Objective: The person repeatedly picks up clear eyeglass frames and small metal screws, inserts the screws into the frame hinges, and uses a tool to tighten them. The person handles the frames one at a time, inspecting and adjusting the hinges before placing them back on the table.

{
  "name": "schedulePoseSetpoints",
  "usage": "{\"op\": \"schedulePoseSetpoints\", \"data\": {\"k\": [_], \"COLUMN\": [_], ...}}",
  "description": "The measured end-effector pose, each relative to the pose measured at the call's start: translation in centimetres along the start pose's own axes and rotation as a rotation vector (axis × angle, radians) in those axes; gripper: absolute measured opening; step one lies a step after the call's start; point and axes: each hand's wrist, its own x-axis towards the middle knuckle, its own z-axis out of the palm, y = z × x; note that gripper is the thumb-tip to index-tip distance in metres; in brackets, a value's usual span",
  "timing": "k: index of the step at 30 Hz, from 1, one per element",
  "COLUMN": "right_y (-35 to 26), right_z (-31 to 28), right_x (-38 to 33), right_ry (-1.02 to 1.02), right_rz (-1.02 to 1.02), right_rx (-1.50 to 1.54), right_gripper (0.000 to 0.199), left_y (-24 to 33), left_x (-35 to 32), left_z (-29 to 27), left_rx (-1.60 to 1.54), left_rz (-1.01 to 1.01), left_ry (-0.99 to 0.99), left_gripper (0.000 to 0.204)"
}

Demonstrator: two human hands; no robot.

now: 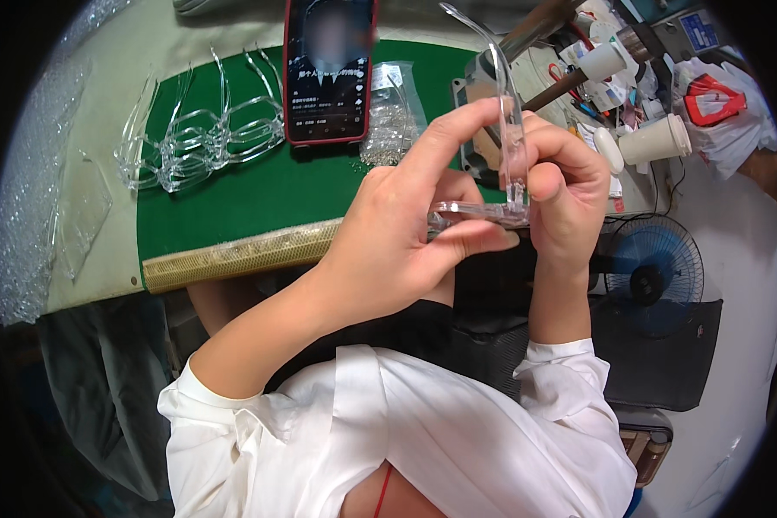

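Note:
Between my two hands is a clear plastic eyeglass frame, held up over the table's front edge. Its temple arm points upward, away from me, and the front part runs sideways to the left. My left hand grips the front part between thumb and fingers, with its index finger reaching up to the temple. At the corner where temple and front meet, my right hand pinches the piece with bent fingers. Part of the frame is hidden behind my fingers. Several more clear eyeglass frames stand clustered on the green mat at the left.
A phone in a red case stands behind the mat's middle. Beside it lies a clear bag of small parts. A gold mesh strip edges the mat. At right are a white cup, cluttered tools and a fan.

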Motion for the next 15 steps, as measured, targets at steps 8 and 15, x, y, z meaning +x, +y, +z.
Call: {"op": "schedulePoseSetpoints", "data": {"k": [8,15], "right_y": [-0.8,-1.3], "right_z": [-2.4,-8.1], "right_x": [-0.4,1.1], "right_ry": [0.205,0.264], "right_rz": [0.094,0.084], "right_rx": [0.131,0.014], "right_gripper": [0.033,0.038], "left_y": [-2.5,-4.4], "left_x": [4.7,8.4], "left_z": [2.5,5.7], "left_rx": [0.086,0.071], "left_rz": [0.118,0.254], "left_ry": [0.072,0.075], "left_gripper": [0.051,0.017]}}
